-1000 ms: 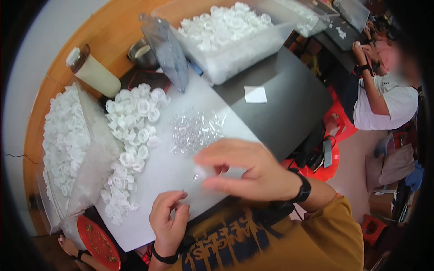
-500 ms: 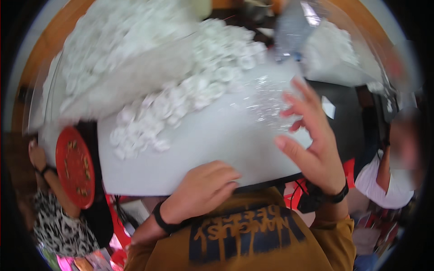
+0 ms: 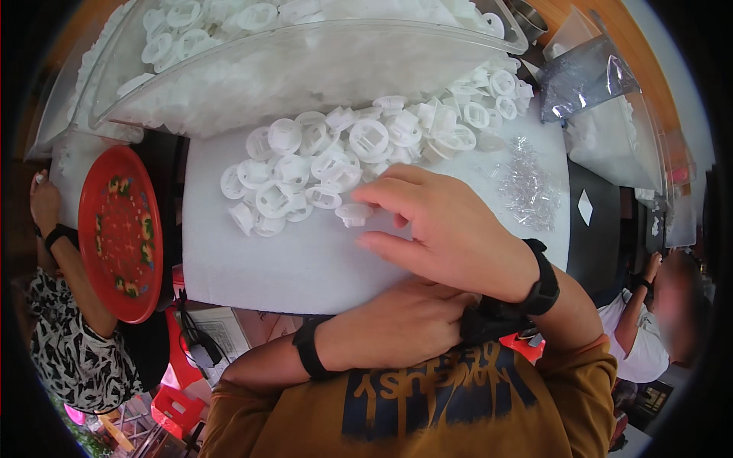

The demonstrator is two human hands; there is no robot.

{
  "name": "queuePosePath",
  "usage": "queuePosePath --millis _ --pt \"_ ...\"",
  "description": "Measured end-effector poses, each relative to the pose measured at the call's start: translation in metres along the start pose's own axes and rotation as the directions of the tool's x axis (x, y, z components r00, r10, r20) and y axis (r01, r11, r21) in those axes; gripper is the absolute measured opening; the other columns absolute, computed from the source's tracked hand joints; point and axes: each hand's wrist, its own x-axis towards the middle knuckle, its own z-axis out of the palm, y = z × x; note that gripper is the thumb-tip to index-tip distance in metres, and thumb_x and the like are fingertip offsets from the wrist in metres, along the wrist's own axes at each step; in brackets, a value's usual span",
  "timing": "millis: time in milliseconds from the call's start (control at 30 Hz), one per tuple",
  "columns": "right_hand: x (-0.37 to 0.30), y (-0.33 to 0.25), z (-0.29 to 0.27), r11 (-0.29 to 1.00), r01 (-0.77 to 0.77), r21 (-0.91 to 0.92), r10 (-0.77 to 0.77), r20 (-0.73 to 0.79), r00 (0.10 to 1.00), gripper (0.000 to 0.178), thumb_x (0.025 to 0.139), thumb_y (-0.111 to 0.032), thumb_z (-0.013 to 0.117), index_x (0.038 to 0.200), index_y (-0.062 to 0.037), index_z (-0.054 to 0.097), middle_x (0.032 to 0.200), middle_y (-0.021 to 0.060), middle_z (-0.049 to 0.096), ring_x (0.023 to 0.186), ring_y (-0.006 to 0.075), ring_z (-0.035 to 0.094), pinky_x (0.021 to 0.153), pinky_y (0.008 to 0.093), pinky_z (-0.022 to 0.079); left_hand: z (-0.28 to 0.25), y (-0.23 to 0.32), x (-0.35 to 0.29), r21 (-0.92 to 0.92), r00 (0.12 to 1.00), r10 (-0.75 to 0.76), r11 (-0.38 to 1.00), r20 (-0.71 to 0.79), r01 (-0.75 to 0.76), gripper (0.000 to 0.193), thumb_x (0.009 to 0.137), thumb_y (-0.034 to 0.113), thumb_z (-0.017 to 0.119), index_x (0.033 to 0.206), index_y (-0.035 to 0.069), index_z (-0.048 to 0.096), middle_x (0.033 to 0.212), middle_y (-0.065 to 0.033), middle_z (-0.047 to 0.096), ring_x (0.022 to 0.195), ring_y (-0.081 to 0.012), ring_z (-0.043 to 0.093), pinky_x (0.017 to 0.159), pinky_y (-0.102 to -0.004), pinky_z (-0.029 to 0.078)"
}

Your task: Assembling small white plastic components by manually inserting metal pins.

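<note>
The small white plastic piece (image 3: pixel 353 214) sits on the pale surface (image 3: pixel 267 271), at the near edge of a loose pile of pieces (image 3: pixel 328 164) much like it. The right hand (image 3: pixel 450 229) reaches over it with its grip parted, forefinger on the far side and thumb on the near side (whether a fingertip touches it, I cannot tell). The left hand (image 3: pixel 393 332) lies below the right wrist with fingers curled and partly hidden, so I cannot tell if its grip holds anything.

The piece looks light and stiff, probably a bit slippery, and not very fragile; a pinch across the opposite edges of its round rim should suit it best. Those in the pile show flat, ring-like discs with slots and a boxy raised part, all smooth and matte.

To the right lie thin clear slivers (image 3: pixel 527 187), glossy and likely brittle. Behind the pile stands a see-through plastic bin (image 3: pixel 252 84) with more white pieces; at left is a shiny red tray (image 3: pixel 95 229), oval in view.
</note>
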Motion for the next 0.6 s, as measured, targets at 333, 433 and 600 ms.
queuePosePath --millis 333,433,600 --pt "-0.018 0.003 -0.002 0.981 0.039 0.189 -0.030 -0.051 0.998 0.016 0.076 -0.012 0.067 0.089 -0.0030 0.061 0.089 0.0091 0.062 0.070 0.0208 0.059 0.060 0.0295 0.047 -0.007 -0.004 0.000 -0.085 0.976 -0.101 0.989 0.190 0.119 0.029 0.086 0.017 0.056 0.110 0.001 0.057 0.110 -0.0150 0.056 0.107 -0.0341 0.051 0.089 -0.0409 0.040" --pt "-0.055 -0.003 -0.025 0.912 -0.113 0.393 0.138 -0.036 0.990 0.014 0.077 -0.009 0.067 0.088 -0.0022 0.061 0.096 0.0100 0.064 0.071 0.0189 0.060 0.062 0.0279 0.047 -0.013 0.007 0.010 -0.104 0.987 -0.115 0.987 0.109 0.126 0.019 0.082 0.010 0.049 0.093 0.000 0.060 0.094 -0.0133 0.059 0.090 -0.0307 0.056 0.079 -0.0401 0.042" --pt "-0.137 0.018 -0.032 0.465 -0.177 0.868 0.471 -0.073 0.879 0.012 0.078 -0.005 0.065 0.087 0.0007 0.060 0.098 0.0154 0.063 0.072 0.0172 0.062 0.064 0.0267 0.050 -0.015 0.010 0.009 0.184 0.960 -0.153 0.977 0.232 0.111 0.015 0.078 0.013 0.059 0.091 0.006 0.063 0.095 -0.0062 0.060 0.088 -0.0240 0.057 0.078 -0.0363 0.043"
